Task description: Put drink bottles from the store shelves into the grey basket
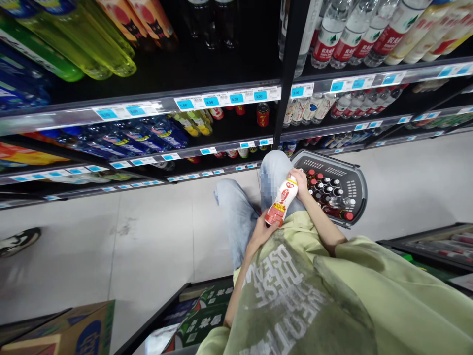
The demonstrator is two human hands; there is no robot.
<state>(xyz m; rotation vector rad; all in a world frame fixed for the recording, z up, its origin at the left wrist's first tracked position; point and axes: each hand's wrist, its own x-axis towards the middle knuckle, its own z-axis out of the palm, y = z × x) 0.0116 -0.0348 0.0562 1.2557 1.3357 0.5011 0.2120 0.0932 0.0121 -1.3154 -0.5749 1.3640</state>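
Observation:
A white and red plastic drink bottle [284,198] lies tilted across my lap, held at both ends. Around its lower red end my left hand [263,228] is closed, the fingers partly behind it. My right hand [300,183] grips the upper end near the cap, which the fingers mostly hide. Close beside my right hand, a grey plastic basket [360,180] stands on the floor by my knee. Inside it are several bottles [327,190] with red, white and black caps, mostly upright, and a dark one with a red cap [338,213] lying on its side.
Drink shelves [221,98] with blue price tags run ahead of me. Water bottles [342,37] stand on the right shelf, yellow-green bottles [88,44] on the left. Cartons [88,328] sit behind at lower left. Another person's shoe [22,241] is on the tiled floor [155,231].

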